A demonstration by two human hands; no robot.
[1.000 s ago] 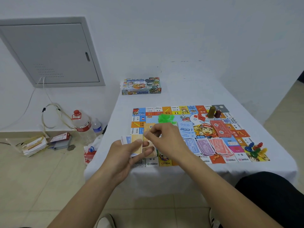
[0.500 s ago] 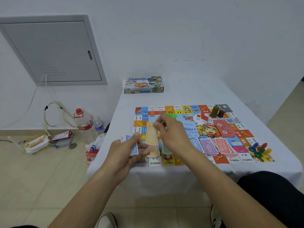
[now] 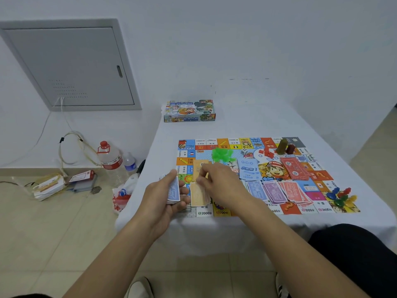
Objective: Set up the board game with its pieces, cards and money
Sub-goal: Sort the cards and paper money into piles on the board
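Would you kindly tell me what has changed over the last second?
The right hand drew an orange note off the stack in the left hand, lifted it, and now lowers it onto the orange pile on the board. The left hand keeps gripping its blue-fronted stack. Other piles, pawns and box stayed put.

A colourful game board (image 3: pixel 279 175) lies on a white-clothed table (image 3: pixel 247 125) at centre right. At mid-frame the left hand (image 3: pixel 165 196) grips a stack of blue notes (image 3: pixel 174 191), while the right hand (image 3: pixel 217 183) pinches an orange note (image 3: pixel 198 194) over the board's near left edge. To the right sit fanned purple and red notes (image 3: pixel 283 192), green pieces (image 3: pixel 221 153) and a cluster of coloured pawns (image 3: pixel 341 196) — the game box (image 3: pixel 189 111) rests further up. A water bottle (image 3: pixel 110 160) stands on the floor at left.
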